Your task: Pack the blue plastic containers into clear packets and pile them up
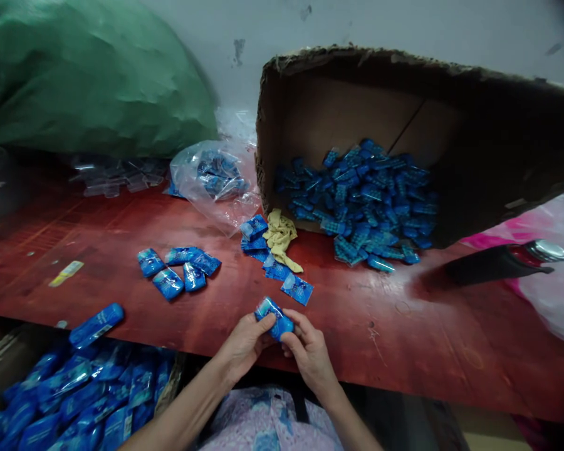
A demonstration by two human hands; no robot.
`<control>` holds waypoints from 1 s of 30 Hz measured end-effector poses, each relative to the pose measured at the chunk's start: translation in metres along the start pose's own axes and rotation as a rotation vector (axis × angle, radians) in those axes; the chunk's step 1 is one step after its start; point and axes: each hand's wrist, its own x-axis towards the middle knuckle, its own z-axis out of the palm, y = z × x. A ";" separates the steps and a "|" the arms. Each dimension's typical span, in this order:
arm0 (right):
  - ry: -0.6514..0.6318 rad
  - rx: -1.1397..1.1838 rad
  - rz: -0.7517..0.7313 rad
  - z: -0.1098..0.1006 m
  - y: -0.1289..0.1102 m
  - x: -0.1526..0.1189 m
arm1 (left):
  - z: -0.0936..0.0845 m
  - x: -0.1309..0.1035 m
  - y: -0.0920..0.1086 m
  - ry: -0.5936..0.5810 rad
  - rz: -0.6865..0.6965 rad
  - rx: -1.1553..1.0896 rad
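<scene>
Near the table's front edge, a small glossy blue packet [276, 321] is held between my two hands. My left hand [244, 344] is closed on its left side, thumb on top. On its right side, the thumb and fingers of my right hand [311, 348] grip it too. Just beyond lie flat blue printed cards [297, 289], partly under a crumpled pale yellow cloth or glove [280, 237]. Several similar blue packets [168, 284] rest in a loose group to the left. The underside of the held packet is hidden.
A tipped cardboard box [270, 138] holds many small blue packs [371, 188]. Right of it is a dark bottle [484, 266]. A clear bag [192, 169] and a green sack [98, 81] stand at back left. Larger blue packs [89, 388] fill a box at lower left.
</scene>
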 end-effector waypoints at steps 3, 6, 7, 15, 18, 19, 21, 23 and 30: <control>0.016 -0.115 -0.086 -0.001 0.003 -0.001 | 0.005 -0.001 -0.002 0.093 0.015 0.021; 0.077 -0.094 -0.095 0.001 0.007 0.000 | 0.010 -0.001 -0.004 0.161 0.033 0.039; 0.093 -0.039 -0.052 0.002 0.008 0.001 | 0.010 -0.001 -0.005 0.172 0.044 0.050; -0.107 0.431 0.248 -0.003 0.003 0.011 | 0.000 -0.003 -0.003 -0.006 -0.022 0.032; -0.202 0.488 0.268 -0.007 0.001 0.014 | -0.004 -0.003 -0.001 -0.034 -0.027 0.008; -0.213 0.498 0.268 -0.008 0.001 0.015 | -0.004 -0.003 -0.001 -0.043 -0.026 0.002; -0.220 0.509 0.269 -0.009 0.003 0.016 | -0.005 -0.003 -0.002 -0.056 -0.020 -0.006; -0.222 0.502 0.269 -0.007 0.004 0.017 | -0.005 -0.003 -0.006 -0.064 -0.013 -0.007; -0.089 0.187 0.184 0.012 0.003 0.009 | -0.007 -0.004 -0.003 0.066 0.095 0.035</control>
